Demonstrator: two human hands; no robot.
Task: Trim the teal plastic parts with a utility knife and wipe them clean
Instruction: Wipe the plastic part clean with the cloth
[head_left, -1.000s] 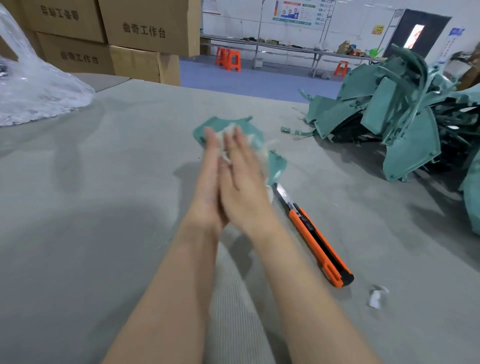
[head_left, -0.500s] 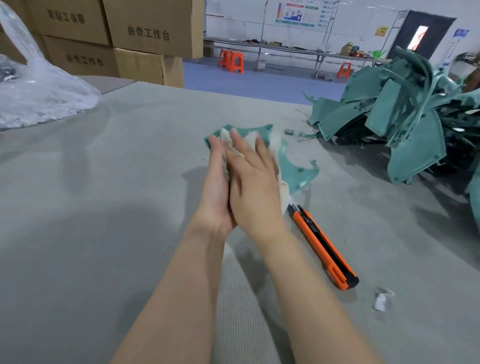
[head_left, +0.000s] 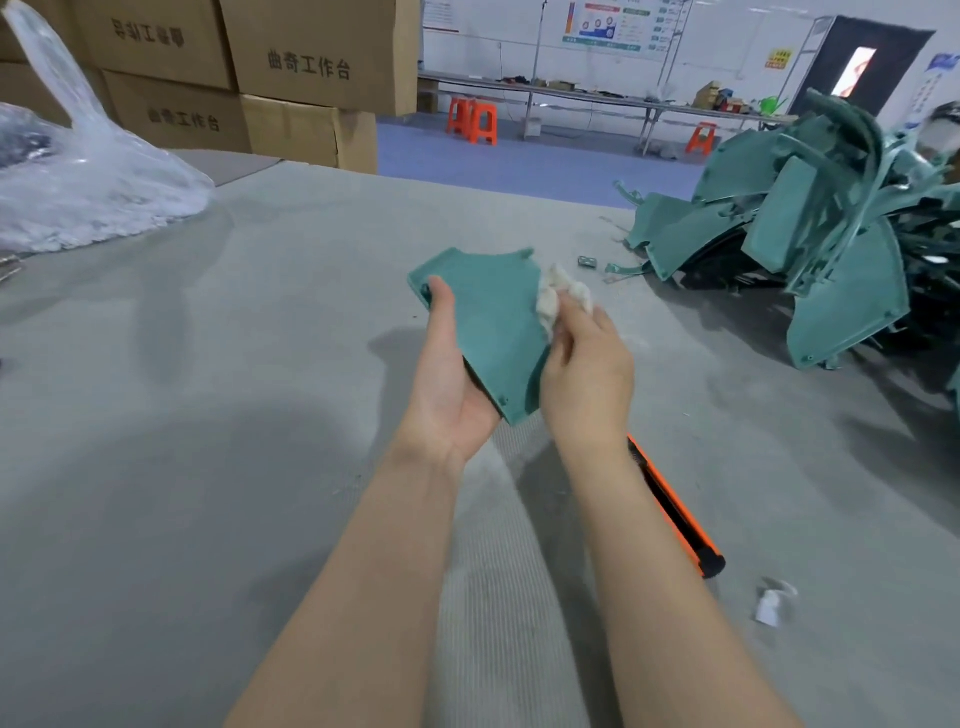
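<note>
- A small white scrap (head_left: 769, 609) is noted nearest, lying on the grey ribbed table covering (head_left: 208, 415), to the right of the right forearm.
- An orange-and-black utility knife (head_left: 675, 512) is laid flat on the covering just beyond the scrap. Its front end is hidden behind the right wrist, and it is touched by neither hand.
- The left hand (head_left: 447, 395) is held palm up above the table. A flat teal plastic part (head_left: 493, 317) is gripped in it, with the thumb laid along the part's left edge and the fingers hidden beneath.
- The part is held clear of the table and tilted, its near corner over the left palm.
- The right hand (head_left: 587, 374) is curled, its back turned to the camera. A crumpled white cloth (head_left: 558, 296) is pinched in its fingertips and held against the part's right edge.
- A small grey piece (head_left: 587, 261) is seen on the covering beyond the cloth; what it is cannot be told.
- A pile of teal plastic parts (head_left: 831, 249) is heaped at the table's far right, well apart from the hands.
- A clear plastic bag (head_left: 88, 192) is slumped at the far left.
- Stacked brown cardboard boxes (head_left: 311, 52) with printed characters are set behind the table.
- Orange plastic stools (head_left: 475, 122) and a long bench (head_left: 597, 98) are seen farther back.
</note>
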